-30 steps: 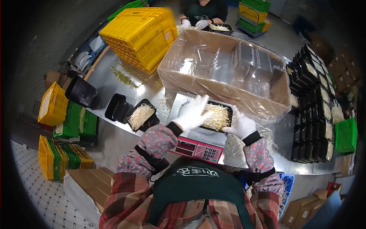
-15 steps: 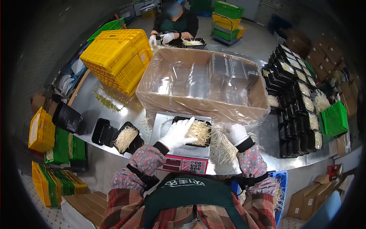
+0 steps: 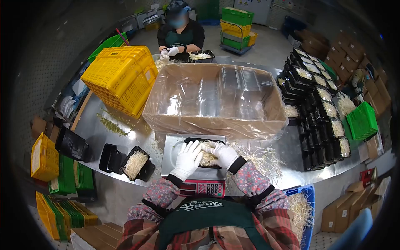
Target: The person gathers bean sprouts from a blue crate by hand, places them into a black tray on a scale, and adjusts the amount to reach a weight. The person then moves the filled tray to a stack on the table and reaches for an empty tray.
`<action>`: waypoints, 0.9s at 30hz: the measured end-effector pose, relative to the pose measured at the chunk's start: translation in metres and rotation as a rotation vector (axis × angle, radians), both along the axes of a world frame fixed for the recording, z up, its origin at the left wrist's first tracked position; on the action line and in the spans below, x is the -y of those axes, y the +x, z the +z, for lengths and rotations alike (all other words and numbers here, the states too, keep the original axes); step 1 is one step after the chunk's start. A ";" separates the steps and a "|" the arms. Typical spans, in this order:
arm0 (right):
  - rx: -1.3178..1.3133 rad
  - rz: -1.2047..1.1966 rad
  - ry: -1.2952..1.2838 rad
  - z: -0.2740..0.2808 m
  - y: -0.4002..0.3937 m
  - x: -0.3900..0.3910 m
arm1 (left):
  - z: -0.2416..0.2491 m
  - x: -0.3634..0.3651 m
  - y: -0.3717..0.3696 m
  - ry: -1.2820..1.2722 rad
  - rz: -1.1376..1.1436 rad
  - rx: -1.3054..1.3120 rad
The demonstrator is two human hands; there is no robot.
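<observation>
A black plastic tray (image 3: 192,139) of pale bean sprouts (image 3: 207,159) sits on the metal plate of a scale with a red keypad front (image 3: 203,188). My left hand (image 3: 187,161), in a white glove, lies with fingers stretched over the tray's left side, touching the sprouts. From the right, my gloved right hand (image 3: 223,155) reaches over the same tray, fingers extended and thumb apart on the sprouts. The hands cover much of the tray. Loose sprouts (image 3: 264,162) are scattered on the metal table to the right of the scale.
Beyond the scale stands a plastic-lined carton (image 3: 216,125) holding clear lids. Yellow crates (image 3: 118,79) are at its left, stacked filled trays (image 3: 329,121) at right. Another sprout-filled tray (image 3: 136,164) is left of the scale. A blue basket (image 3: 310,208) sits low right. A co-worker (image 3: 180,37) sits opposite.
My right hand has moved left from the loose sprouts onto the tray, and its closed fingers have extended. My left hand stays at the tray. The camera view has shifted slightly.
</observation>
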State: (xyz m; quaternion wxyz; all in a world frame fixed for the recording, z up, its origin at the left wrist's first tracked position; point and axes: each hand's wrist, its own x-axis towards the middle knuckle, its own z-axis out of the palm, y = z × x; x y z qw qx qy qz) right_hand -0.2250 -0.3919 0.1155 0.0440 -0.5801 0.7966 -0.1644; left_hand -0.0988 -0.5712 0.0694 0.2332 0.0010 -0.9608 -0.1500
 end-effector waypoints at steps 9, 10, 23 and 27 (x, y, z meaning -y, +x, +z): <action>0.348 -0.471 -0.165 -0.003 -0.052 -0.105 | 0.015 0.010 0.004 0.129 -0.052 0.036; 0.169 -0.525 0.075 -0.008 -0.061 -0.121 | 0.018 0.015 0.003 0.197 -0.030 0.010; 0.342 -0.404 -0.147 -0.046 0.038 0.035 | 0.002 -0.010 -0.055 -0.120 -0.202 0.324; 0.602 -0.438 -0.203 -0.035 0.030 0.035 | 0.007 -0.010 -0.062 -0.186 -0.203 0.387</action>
